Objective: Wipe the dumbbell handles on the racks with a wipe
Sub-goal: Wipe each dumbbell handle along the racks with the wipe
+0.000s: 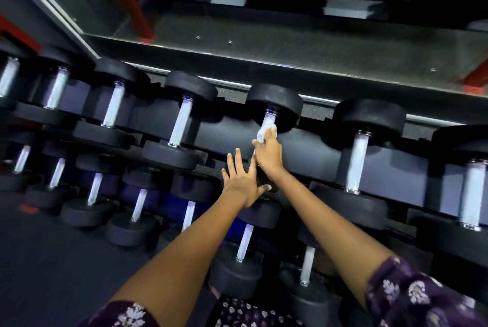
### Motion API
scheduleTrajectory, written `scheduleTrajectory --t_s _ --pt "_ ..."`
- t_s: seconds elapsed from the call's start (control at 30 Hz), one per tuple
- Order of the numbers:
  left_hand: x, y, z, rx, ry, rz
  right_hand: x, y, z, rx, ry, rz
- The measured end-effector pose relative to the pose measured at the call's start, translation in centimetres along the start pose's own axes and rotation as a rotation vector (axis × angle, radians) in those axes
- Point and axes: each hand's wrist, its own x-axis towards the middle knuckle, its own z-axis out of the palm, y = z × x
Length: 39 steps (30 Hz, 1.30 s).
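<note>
Black dumbbells with bright knurled handles lie in rows on a dark rack (317, 157). My right hand (268, 153) grips a white wipe (265, 132) wrapped round the handle (270, 122) of a dumbbell in the upper row, just under its far head (274, 102). My left hand (241, 178) lies flat with fingers spread on that dumbbell's near head, most of which it hides. Neighbouring handles (181, 123) (359, 163) stand to either side.
A lower row of smaller dumbbells (138, 203) runs below the upper one. Above the rack a mirror (290, 44) reflects the rack and more weights. Dark gym floor (52, 260) lies at lower left. Floral sleeves show at the bottom edge.
</note>
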Motion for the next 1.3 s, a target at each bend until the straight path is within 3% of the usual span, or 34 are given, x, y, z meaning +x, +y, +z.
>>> scheduleTrajectory --t_s 0.13,0.3,0.43,0.5,0.63,0.8,0.97,1.13,1.2,1.3 --pt "0.0 0.1 -0.2 0.017 -0.009 -0.002 4.1 -1.4 -0.7 0.329 0.043 0.298" --pt "0.1 0.2 -0.2 0.033 -0.019 0.003 2.4 -1.3 -3.6 0.689 -0.042 0.299" --pt "0.1 0.0 -0.4 0.022 -0.027 0.003 4.8 -2.0 -4.3 1.049 -0.036 0.461" --pt "0.2 -0.1 -0.3 0.027 -0.041 0.0 4.2 -1.5 -3.4 1.021 -0.035 0.46" --pt "0.2 -0.1 -0.2 0.024 -0.041 0.017 2.6 0.5 -4.7 0.929 -0.195 0.483" --pt "0.4 -0.2 -0.3 0.012 -0.04 0.01 4.7 -0.8 -4.8 1.152 -0.166 0.439" --pt "0.4 -0.1 -0.4 0.023 -0.054 0.009 3.3 0.7 -5.3 0.882 -0.356 0.457" --pt "0.5 -0.2 -0.4 0.019 -0.057 0.007 5.4 1.1 -4.7 1.043 -0.191 0.493" --pt "0.5 -0.3 -0.4 0.018 -0.066 0.003 5.0 1.3 -3.1 0.901 -0.23 0.522" --pt "0.6 -0.2 -0.5 0.026 -0.071 0.01 4.0 3.2 -3.8 0.676 -0.452 0.57"
